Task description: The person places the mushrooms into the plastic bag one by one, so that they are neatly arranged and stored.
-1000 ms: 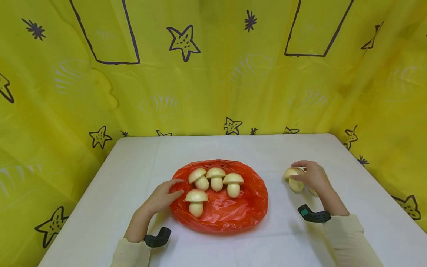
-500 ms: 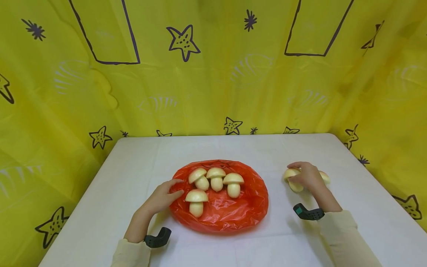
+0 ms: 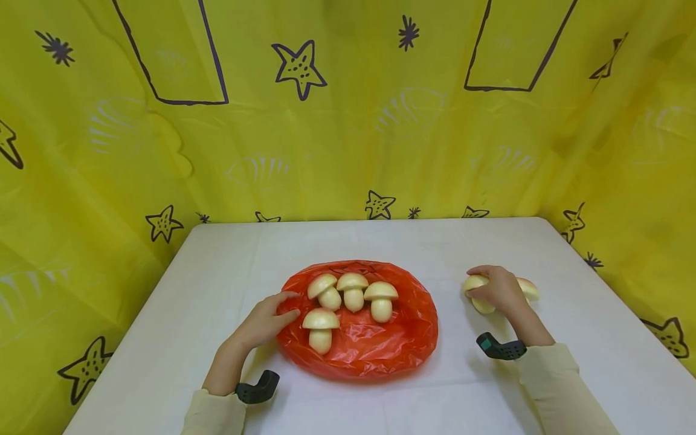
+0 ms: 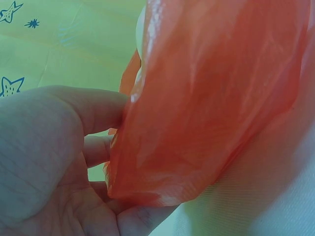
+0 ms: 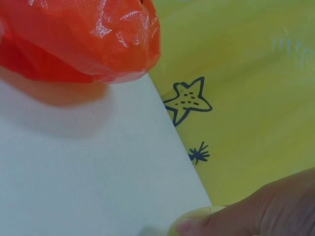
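Note:
A red plastic bag (image 3: 375, 353), its mouth spread wide, sits mid-table with several pale cream mushrooms (image 3: 321, 331) inside. My left hand (image 3: 264, 320) holds the bag's left rim; in the left wrist view the thumb (image 4: 106, 105) lies against the red plastic (image 4: 206, 108) with fingers behind and beneath it. To the right of the bag, my right hand (image 3: 501, 291) grips a mushroom (image 3: 482, 304) by its cap, thumb on the near side. Only a sliver of that cap (image 5: 199, 214) shows in the right wrist view. Another mushroom (image 3: 528, 290) lies just beyond this hand, partly hidden.
A white table (image 3: 228, 254) carries everything. Yellow curtains (image 3: 337, 139) with starfish drawings hang behind the table and along both sides. Each wrist wears a black camera band (image 3: 500, 347).
My right hand has shifted slightly left and closed round the mushroom, uncovering the other one behind it. The left hand and the bag have stayed put.

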Motion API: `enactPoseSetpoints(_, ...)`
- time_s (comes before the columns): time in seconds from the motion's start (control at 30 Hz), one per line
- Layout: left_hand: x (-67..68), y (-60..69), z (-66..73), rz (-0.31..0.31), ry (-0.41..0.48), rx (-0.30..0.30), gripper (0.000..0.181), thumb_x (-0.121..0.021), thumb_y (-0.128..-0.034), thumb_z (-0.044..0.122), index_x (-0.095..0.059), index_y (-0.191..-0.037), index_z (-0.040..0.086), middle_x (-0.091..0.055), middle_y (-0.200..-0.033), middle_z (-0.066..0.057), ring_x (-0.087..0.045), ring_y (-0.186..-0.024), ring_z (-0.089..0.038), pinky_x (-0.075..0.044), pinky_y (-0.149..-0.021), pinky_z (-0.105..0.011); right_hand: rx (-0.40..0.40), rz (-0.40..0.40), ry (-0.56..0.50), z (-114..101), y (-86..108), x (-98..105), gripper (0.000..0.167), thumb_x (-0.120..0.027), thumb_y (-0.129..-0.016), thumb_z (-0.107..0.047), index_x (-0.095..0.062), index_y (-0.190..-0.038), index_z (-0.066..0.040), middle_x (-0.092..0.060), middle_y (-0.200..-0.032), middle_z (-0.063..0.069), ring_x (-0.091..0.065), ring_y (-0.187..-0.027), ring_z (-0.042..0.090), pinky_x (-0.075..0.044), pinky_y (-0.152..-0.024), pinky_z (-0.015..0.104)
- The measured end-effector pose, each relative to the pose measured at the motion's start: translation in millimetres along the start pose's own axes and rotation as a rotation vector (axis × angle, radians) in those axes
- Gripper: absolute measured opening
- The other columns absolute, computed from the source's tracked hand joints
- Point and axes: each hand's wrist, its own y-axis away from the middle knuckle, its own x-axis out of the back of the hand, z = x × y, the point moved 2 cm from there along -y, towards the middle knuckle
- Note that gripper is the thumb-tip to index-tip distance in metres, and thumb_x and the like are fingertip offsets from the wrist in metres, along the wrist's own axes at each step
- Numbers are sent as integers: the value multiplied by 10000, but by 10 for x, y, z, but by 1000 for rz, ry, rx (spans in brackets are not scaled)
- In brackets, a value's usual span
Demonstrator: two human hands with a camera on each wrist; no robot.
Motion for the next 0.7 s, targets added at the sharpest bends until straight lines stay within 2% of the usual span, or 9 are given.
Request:
enactPoseSetpoints(0.13, 1, 0, 1, 0, -3, 0, 337, -574, -891, 136, -560, -1207, 22, -549, -1197, -155, -482, -1104, -341, -439, -887, -486, 7, -4, -24, 3, -3, -1, 427, -738, -715, -93, -607, -1085, 75, -532, -1133, 313, -466, -989, 439, -372, -814, 530)
enactPoseSetpoints(0.4, 0, 5, 11, -1, 0, 12, 341, -574, -891, 141, -557, -1210, 23, -543, -1205, -157, -480, -1107, -339, -445, -881, -480, 2, 4, -161, -13, 27, 16, 445, -755, -721, -93, -602, -1099, 86, -515, -1172, 313, -448, -1034, 430, -372, -846, 518)
enactPoseSetpoints(0.7, -4, 9, 22, -1, 8, 17, 345, -573, -892, 139, -554, -1215, 18, -537, -1213, -165, -475, -1112, -345, -442, -883, -484, 5, -6, -206, -25, 62, 14, 475, -768, -729, -126, -594, -1118, 84, -506, -1193, 307, -429, -1070, 431, -361, -878, 533)
